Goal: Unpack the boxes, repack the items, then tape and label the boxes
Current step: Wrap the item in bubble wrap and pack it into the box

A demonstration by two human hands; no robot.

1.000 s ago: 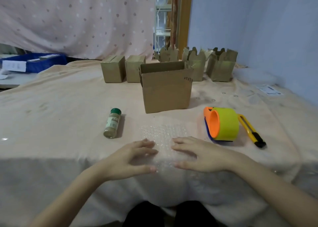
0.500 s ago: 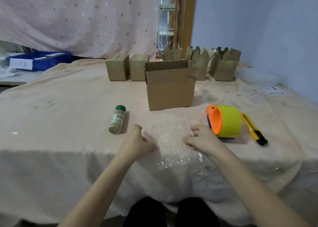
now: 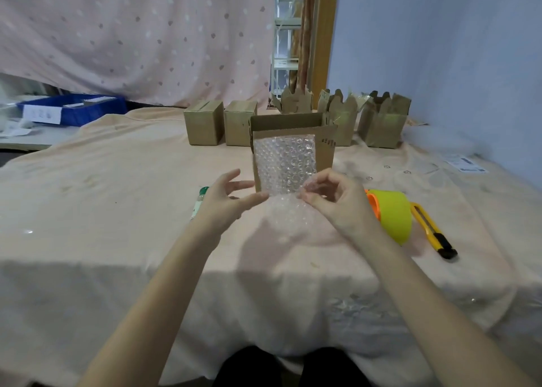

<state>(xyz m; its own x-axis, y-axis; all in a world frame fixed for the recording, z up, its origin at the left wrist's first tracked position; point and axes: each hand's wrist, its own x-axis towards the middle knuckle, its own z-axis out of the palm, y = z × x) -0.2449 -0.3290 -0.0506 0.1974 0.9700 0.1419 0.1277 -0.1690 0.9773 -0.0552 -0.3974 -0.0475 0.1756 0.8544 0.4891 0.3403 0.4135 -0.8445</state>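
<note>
You've got the bubble wrap (image 3: pixel 286 169) lifted up right in front of the open box (image 3: pixel 293 149), probably so you can see its full size before wrapping the spice bottle (image 3: pixel 200 198) sitting just left of that box. Right hand (image 3: pixel 334 201) pinches its lower edge; left hand (image 3: pixel 225 204) is spread, one fingertip touching. The sheet is clear, bubbly and a bit floppy.

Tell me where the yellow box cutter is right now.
The box cutter lies on the table's right side, just right of the tape dispenser, beyond the right hand.
</note>
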